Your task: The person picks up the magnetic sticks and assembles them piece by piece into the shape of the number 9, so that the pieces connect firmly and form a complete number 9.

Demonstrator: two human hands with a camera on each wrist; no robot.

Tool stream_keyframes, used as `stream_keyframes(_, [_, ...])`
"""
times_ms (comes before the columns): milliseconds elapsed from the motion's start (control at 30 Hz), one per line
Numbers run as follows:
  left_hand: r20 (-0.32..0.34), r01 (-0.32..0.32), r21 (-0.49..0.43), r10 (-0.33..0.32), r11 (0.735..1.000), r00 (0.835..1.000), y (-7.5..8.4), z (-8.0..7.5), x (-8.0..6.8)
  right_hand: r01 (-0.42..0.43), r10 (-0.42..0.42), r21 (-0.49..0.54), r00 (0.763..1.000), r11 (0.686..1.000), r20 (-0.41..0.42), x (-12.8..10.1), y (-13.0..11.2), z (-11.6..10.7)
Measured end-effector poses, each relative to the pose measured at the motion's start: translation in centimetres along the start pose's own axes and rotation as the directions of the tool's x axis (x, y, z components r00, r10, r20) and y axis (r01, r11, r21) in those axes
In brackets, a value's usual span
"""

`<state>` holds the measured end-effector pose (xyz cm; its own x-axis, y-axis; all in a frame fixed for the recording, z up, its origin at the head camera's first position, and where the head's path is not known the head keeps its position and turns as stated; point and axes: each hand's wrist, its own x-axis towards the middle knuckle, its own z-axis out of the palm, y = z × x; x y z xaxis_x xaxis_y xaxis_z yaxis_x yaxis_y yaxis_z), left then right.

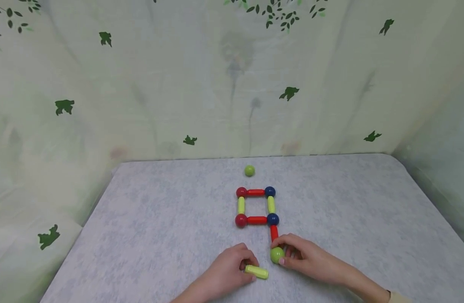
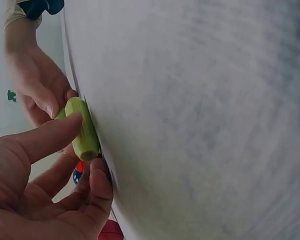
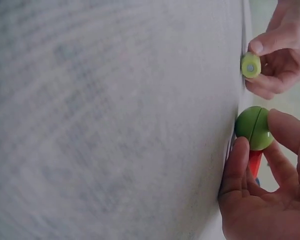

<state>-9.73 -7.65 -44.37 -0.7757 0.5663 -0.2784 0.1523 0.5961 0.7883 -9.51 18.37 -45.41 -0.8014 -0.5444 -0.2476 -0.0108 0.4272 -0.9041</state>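
Observation:
Between the thumb and fingers of my left hand (image 1: pixel 232 269) is a yellow-green magnetic rod (image 1: pixel 257 272), held close over the table with one end toward the right hand. A round metal spot shows on that end (image 3: pixel 250 68) in the right wrist view. My right hand (image 1: pixel 311 256) pinches a green ball (image 1: pixel 277 255) at the near end of a red rod (image 1: pixel 274 233). That rod runs from the near right blue ball (image 1: pixel 273 219) of a flat square. Red rods (image 1: pixel 257 220) and yellow-green rods (image 1: pixel 241 205) form its sides, with red balls (image 1: pixel 241 220) at the left corners.
A loose green ball (image 1: pixel 249 170) lies beyond the square, near the table's back edge. The grey cloth-covered table (image 1: pixel 160 219) meets a hanging sheet (image 1: pixel 171 84) printed with leaves and birds behind it and at the sides.

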Motion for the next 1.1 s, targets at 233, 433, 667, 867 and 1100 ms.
stream_keyframes(233, [-0.090, -0.037, 0.028, 0.039, 0.999, 0.995, 0.2, -0.2, 0.6, 0.019, -0.019, -0.010, 1.000, 1.000, -0.003, 0.0, 0.0, 0.0])
stream_keyframes(433, [-0.095, -0.032, -0.043, 0.028, 0.999, 0.995, 0.2, -0.1, 1.0, 0.007, -0.007, -0.002, 1.000, 1.000, -0.002, 0.1, -0.1, 0.1])
stream_keyframes(667, [-0.084, -0.010, -0.082, 0.003, 0.997, 0.996, 0.2, -0.2, 1.1, 0.015, -0.015, -0.003, 1.000, 1.000, -0.007, 0.0, -0.1, 0.1])
stream_keyframes(867, [-0.114, 0.004, -0.065, -0.011, 0.998, 0.993, 0.2, -2.1, 1.0, 0.015, -0.015, -0.008, 1.000, 1.000, -0.005, 0.0, -0.2, 0.1])
stream_keyframes(1100, [-0.253, -0.053, 0.040, 0.062, 0.998, 0.965, -0.5, -6.1, 2.2, 0.023, -0.023, -0.021, 1.000, 1.000, -0.003, 0.0, -0.1, 0.1])
